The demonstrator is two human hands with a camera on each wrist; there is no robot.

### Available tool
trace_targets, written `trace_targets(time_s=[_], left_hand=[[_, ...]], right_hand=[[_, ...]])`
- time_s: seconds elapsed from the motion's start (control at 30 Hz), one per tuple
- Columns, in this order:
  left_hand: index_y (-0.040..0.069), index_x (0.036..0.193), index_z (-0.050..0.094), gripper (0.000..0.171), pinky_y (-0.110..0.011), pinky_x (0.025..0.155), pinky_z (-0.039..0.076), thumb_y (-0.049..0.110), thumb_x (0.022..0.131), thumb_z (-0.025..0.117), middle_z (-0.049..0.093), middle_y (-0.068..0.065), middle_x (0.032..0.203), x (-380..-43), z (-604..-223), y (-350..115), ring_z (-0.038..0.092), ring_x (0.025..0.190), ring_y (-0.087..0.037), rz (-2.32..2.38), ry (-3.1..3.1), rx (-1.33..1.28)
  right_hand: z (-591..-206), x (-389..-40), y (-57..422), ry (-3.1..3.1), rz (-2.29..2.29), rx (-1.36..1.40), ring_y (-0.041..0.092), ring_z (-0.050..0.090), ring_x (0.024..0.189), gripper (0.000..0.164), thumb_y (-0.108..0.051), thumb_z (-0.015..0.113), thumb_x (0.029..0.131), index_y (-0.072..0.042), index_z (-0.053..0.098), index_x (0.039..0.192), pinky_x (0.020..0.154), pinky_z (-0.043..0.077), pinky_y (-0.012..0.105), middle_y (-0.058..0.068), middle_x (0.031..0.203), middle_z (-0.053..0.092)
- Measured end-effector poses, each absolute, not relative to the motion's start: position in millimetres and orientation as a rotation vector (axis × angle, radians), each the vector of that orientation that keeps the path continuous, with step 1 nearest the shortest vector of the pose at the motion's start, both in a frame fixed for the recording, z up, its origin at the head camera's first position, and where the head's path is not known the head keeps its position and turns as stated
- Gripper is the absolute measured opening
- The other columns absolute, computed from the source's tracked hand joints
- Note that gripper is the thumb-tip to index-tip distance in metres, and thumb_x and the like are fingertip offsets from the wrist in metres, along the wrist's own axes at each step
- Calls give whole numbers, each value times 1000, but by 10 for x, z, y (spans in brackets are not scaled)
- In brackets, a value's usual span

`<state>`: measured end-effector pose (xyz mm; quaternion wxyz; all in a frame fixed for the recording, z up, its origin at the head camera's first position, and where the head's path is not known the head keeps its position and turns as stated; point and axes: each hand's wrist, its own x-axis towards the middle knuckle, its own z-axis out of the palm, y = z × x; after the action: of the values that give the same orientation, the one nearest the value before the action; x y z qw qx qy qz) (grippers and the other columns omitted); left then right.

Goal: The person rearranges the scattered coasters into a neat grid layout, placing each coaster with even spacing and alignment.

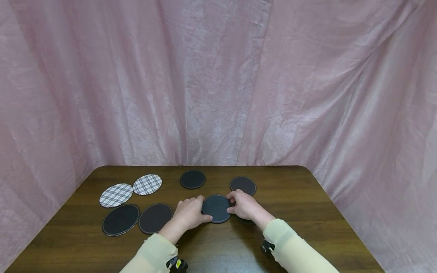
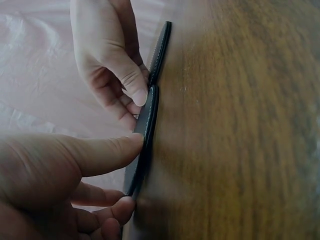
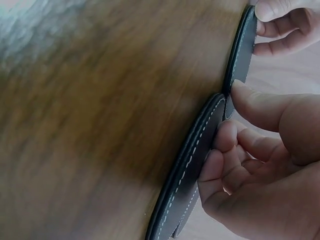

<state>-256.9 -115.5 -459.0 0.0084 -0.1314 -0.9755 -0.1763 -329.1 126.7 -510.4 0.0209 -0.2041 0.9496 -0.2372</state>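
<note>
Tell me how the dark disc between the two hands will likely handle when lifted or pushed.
The dark disc is probably fairly stiff: its stitched rim shows no fold in the left wrist view. Thin and flat, it is likely light, and unlikely to roll or tip if pushed across the wooden table.

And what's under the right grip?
A dark round coaster; its near edge pokes out in the head view, but the right grip hides most of its top there.

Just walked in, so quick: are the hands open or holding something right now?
Left hand: closed, gripping the left edge of the disc between the hands.
Right hand: closed, gripping that disc's right edge.
</note>
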Motion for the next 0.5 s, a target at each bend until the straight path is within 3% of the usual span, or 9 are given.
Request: trace_targets(time_s=[0.2,0.5], left_hand=[[2,129,72,64,-56,89,48,44,87,95,76,-15,111,-2560,-4588,-1162,69,101,-38,-541,-3061,-418],[2,129,73,63,-58,91,49,43,87,95,76,-15,112,-2564,-4570,-1149,69,104,-40,-538,-3063,-414]], right_hand=[[-4595,-2894,1152,2908,-807,-604,24,64,97,37,-11,92,92,-3,75,124,94,53,51,6,105,65],[-4513,-2866,1136,2906,-754,-597,23,64,97,35,-11,91,92,-3,76,123,94,54,50,5,105,66]])
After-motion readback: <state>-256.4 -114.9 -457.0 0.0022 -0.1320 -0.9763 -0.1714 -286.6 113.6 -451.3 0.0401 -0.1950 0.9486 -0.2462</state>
